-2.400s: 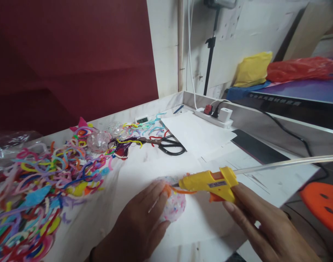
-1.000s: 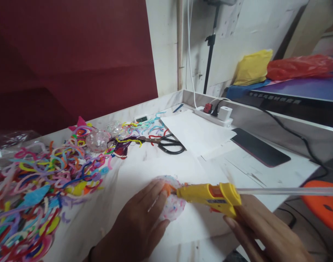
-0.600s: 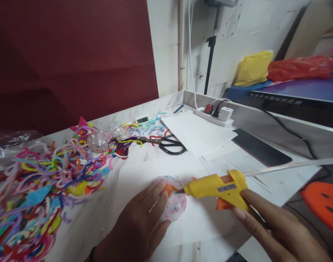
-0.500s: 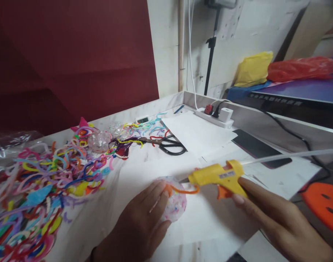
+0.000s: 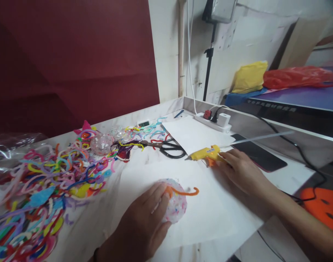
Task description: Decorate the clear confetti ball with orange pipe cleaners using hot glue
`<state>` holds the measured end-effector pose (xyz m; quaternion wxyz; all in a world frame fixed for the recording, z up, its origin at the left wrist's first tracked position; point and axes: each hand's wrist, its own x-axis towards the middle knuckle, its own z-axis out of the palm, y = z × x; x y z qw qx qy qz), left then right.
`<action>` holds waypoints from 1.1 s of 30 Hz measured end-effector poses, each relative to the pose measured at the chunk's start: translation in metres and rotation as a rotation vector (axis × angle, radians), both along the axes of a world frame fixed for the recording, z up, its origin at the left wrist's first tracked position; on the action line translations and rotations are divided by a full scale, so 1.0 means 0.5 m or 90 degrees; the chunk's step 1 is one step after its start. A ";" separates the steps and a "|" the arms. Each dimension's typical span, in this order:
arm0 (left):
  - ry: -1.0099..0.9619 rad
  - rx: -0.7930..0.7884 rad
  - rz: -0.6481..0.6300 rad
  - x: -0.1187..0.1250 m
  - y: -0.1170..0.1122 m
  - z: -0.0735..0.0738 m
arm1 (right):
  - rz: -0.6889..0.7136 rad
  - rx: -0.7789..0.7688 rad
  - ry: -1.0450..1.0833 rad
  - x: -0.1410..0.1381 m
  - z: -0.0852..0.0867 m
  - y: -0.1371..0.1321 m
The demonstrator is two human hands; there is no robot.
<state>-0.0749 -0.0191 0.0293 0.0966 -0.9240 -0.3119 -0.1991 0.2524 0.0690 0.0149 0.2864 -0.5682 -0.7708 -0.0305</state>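
At the far left, a heap of coloured pipe cleaners [image 5: 65,178] covers much of the bench [image 5: 87,225]. Next, the left hand [image 5: 144,218] has its grip curved closed over the left side of a clear speckled ball [image 5: 176,213], which sits on white paper [image 5: 221,218]. An orange pipe cleaner [image 5: 184,193] runs rightward from the fingertips across the ball (its free end hooks upward). Farther right, beyond the ball, the right hand [image 5: 241,169] has its grip wrapped around a yellow glue gun [image 5: 204,153], nozzle pointing left, near the black-handled scissors [image 5: 173,156]. Behind that hand lies a dark phone [image 5: 264,154].
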 end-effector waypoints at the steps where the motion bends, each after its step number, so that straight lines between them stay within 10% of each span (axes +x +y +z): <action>1: 0.001 0.002 0.000 -0.001 0.000 0.000 | 0.008 0.058 -0.011 -0.010 0.003 -0.011; 9: -0.003 0.012 0.006 -0.001 -0.003 -0.007 | 0.292 0.020 0.124 -0.174 0.020 -0.146; 15: 0.000 0.015 0.001 0.002 -0.003 -0.001 | 0.276 0.192 0.093 -0.212 -0.007 -0.177; 33: 0.000 0.089 -0.016 0.008 0.010 -0.004 | 0.188 0.307 0.123 -0.309 -0.017 -0.204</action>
